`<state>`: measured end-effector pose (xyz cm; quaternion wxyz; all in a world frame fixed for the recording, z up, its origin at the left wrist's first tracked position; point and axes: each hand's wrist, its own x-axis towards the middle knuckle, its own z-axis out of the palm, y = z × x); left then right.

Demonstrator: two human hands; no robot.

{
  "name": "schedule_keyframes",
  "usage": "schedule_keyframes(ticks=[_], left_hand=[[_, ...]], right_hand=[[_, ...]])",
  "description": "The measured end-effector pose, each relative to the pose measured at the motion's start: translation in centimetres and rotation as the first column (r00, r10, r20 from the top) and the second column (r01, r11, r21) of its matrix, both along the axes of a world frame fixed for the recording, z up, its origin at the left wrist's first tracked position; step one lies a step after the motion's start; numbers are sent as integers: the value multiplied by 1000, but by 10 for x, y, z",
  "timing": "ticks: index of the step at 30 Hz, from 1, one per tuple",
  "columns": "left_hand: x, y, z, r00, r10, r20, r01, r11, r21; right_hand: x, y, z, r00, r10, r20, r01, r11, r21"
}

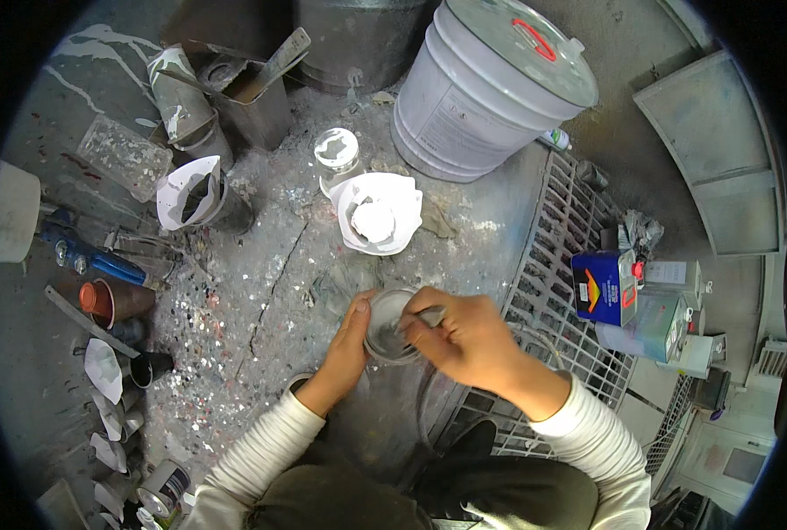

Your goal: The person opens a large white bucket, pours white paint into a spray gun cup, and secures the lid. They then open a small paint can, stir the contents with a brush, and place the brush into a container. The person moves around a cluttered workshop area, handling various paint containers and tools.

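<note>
My left hand (348, 349) is wrapped round the side of a round translucent cup (385, 322) with greyish insides, low in the middle of the view. My right hand (464, 344) is closed at the cup's right rim, its fingers pinching something small and grey over or inside the cup, too unclear to name. Beyond the cup, a white paper filter cone (404, 208) with a white middle sits on a container. Behind that is a small white-smeared cup (336, 148). A hose (544, 343) runs behind my right wrist.
A large lidded bucket (473, 115) stands at the back. Stained containers (204, 212), a blue tool (106, 265) and paper filters (102, 367) line the left. A metal grate (548, 274) runs along the right, with several cans (604, 287). The floor (270, 247) is paint-spattered.
</note>
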<state>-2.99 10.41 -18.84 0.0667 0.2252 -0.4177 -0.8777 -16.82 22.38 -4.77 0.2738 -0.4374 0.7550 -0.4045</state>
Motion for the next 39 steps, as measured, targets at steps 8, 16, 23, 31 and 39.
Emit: schedule_keyframes(ticks=[8, 16, 23, 31, 39], left_hand=[[1, -4, 2, 999, 25, 28, -27, 996, 86], [6, -16, 18, 982, -66, -177, 121, 938, 324], [8, -11, 19, 962, -111, -248, 198, 912, 360], [14, -9, 7, 953, -119, -279, 228, 888, 401], [23, -10, 4, 939, -194, -282, 277, 915, 294]], right_hand=[[-16, 11, 7, 995, 97, -9, -96, 991, 94], [-17, 23, 8, 977, -169, 131, 186, 974, -129], [-2, 9, -3, 742, -288, 606, 400, 915, -55], [-9, 2, 10, 824, -240, 514, 227, 970, 89], [-16, 2, 20, 874, -209, 439, 234, 972, -4]])
